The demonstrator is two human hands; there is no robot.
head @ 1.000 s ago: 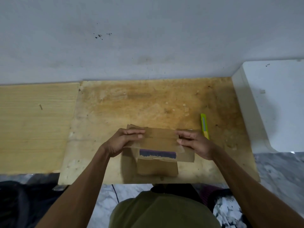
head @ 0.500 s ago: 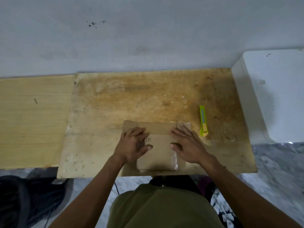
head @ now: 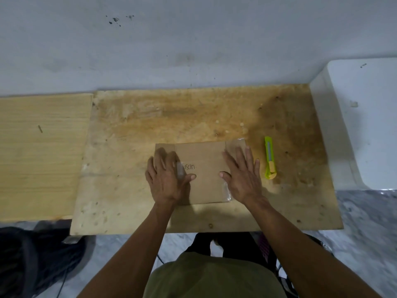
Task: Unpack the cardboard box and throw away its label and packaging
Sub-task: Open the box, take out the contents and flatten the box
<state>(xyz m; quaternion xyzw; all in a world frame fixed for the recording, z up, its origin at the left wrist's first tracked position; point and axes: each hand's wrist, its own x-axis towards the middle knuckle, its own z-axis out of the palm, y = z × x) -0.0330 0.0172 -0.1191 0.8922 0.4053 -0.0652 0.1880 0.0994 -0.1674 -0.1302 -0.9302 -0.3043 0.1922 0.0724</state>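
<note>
A flat brown cardboard box lies on the stained plywood board, near its front edge. Handwritten letters show on its top, and clear tape runs along its right side. My left hand lies palm down on the box's left part, fingers spread and slightly blurred. My right hand rests palm down on the right part, fingers spread over the tape. Neither hand grips anything.
A lime-green utility knife lies on the board just right of my right hand. A white block stands at the right, a pale wooden panel at the left. A dark bag sits on the marble floor, lower left.
The box was tilted up in both hands with a purple strip showing. It has been laid flat, and both hands now press on its top and have slid outward.
</note>
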